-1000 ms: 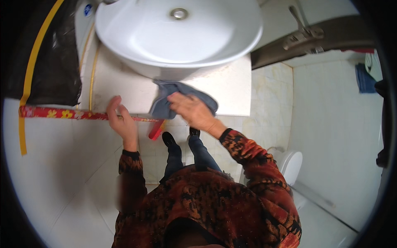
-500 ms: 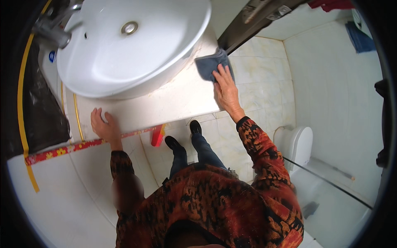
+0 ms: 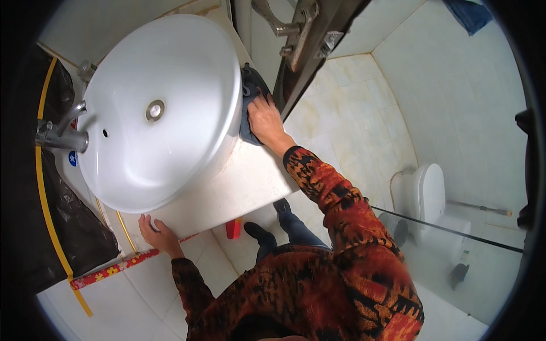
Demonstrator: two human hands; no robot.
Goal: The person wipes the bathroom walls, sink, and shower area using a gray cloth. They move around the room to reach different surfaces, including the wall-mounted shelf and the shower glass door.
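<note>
My right hand [image 3: 266, 121] presses a dark grey-blue cloth [image 3: 248, 133] against the counter's right side, its fingers bent over the fabric. The cloth lies bunched beside the white oval basin [image 3: 193, 165], close to the basin's outer wall. Part of it is hidden under my hand. At the counter's front edge, my left hand [image 3: 160, 234] rests with thumb and fingers apart and nothing in them. The pale countertop [image 3: 250, 176] shows between my two hands. A round metal drain [image 3: 154, 111] sits in the basin's bottom.
A metal faucet [image 3: 62, 136] stands left of the basin, near black plastic sheeting [image 3: 77, 210] edged with yellow tape. A dark door edge with a handle [image 3: 296, 34] rises just beyond my right hand. Right lie a toilet [image 3: 431, 190] and a glass panel [image 3: 449, 256].
My right hand and the cloth have gone farther back along the counter's right side, beside the basin. The view has shifted, with more of the basin and the door handle now showing.
</note>
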